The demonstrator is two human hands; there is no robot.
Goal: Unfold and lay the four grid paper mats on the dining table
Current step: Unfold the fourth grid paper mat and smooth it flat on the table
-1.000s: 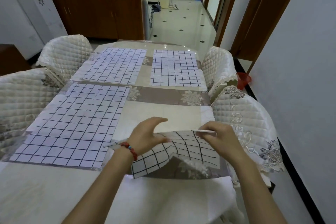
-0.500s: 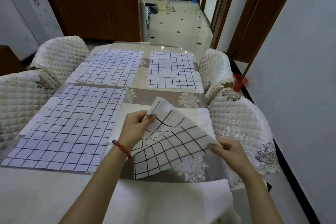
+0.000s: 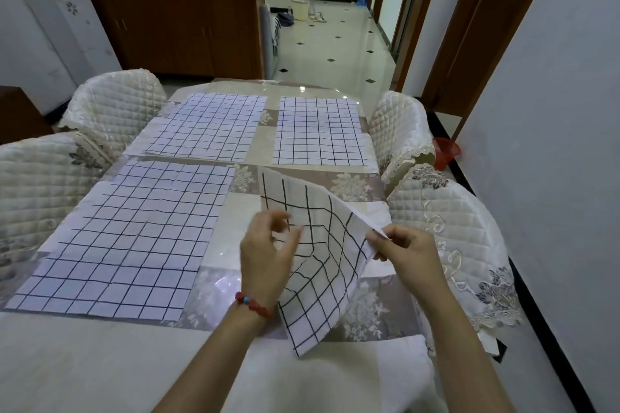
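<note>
Three white grid paper mats lie flat on the dining table (image 3: 231, 238): one near left (image 3: 127, 238), one far left (image 3: 208, 127), one far right (image 3: 318, 132). A fourth grid mat (image 3: 322, 261), still partly folded, is lifted above the table's near right part and hangs tilted. My left hand (image 3: 268, 251), with a red bead bracelet at the wrist, pinches its left side. My right hand (image 3: 402, 248) pinches its right edge, where the layers meet.
Quilted cream chairs stand on both sides: two at the left (image 3: 114, 104) (image 3: 37, 184), two at the right (image 3: 399, 131) (image 3: 453, 228). A dark wooden cabinet (image 3: 174, 27) and a white appliance (image 3: 73, 27) stand behind. A red bin (image 3: 446, 151) sits on the floor at right.
The folded mat has been lifted off the table and partly opened; it now stands more upright between my hands. Both hands have risen and drawn closer together.
</note>
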